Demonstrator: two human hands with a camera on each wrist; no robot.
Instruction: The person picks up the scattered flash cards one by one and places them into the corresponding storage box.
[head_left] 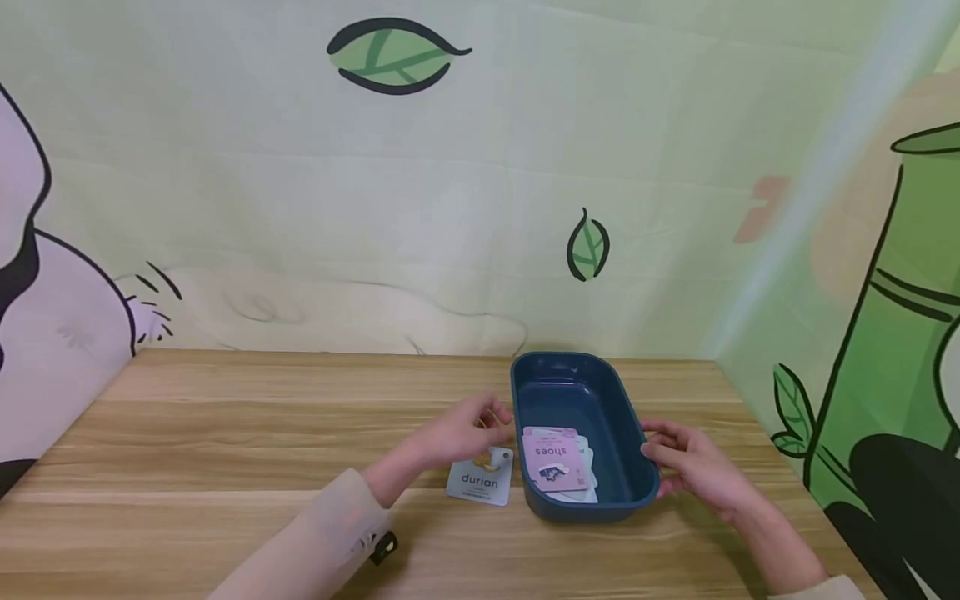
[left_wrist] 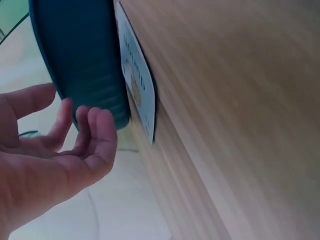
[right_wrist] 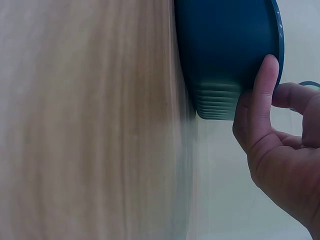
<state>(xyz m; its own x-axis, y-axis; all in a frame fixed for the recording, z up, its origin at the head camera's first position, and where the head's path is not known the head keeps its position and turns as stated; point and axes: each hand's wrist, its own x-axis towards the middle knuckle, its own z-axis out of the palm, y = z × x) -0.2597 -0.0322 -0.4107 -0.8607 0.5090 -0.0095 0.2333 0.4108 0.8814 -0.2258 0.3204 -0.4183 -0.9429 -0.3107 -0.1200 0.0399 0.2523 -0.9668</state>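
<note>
A dark blue plastic bin stands on the table. In it lies a small pile of cards, with a pink card marked "shoes" on top. My right hand grips the bin's right rim, its fingers against the outer wall in the right wrist view. To the bin's left, a pale card marked "durian" lies flat on the table, its upper part partly covered. Over that card's far edge hovers my left hand, close beside the bin's left wall; its fingers are loosely bent and hold nothing.
The wooden table reaches back to a pale green printed cloth with leaf drawings. A small black object shows at the left sleeve. The bin is near the table's right side.
</note>
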